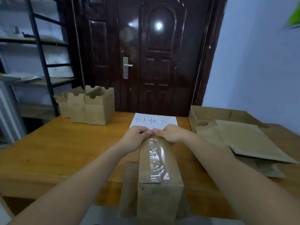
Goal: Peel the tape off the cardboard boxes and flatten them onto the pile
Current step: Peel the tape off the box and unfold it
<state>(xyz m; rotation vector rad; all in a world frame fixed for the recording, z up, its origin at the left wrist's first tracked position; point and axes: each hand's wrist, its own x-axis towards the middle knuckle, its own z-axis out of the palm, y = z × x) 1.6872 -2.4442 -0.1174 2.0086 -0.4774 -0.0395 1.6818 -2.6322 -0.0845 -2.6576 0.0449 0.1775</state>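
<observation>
The taped box [159,172] lies on the wooden table [56,151] right in front of the person, its long axis running straight away from them toward the door [154,54]. A strip of clear tape [157,161], wrinkled and shiny, runs the length of its top face along that same axis. The tape's near end folds over the near edge of the box; its far end is where both hands meet.

The left hand [135,137] curls over the far left corner of the box, the right hand [170,133] over the far right, and their fingertips come together just at the tape's far end. From where I stand the fingers look bent and pinching at the tape's edge, though the tips are tucked behind the box, so I can't be sure the tape is actually lifted yet. Neither hand is nearer than the other; both sit at the far end. So the peel, I'd judge, has to come back along the box toward the person.

Just beyond the box lies a white sheet of paper [154,121] with handwritten characters, "回收区". To the right of the box is the pile of flattened cardboard [243,140]. Beyond and to the left of the box stand several open boxes [90,108], flaps up. I see no printing or labels on any box.
</observation>
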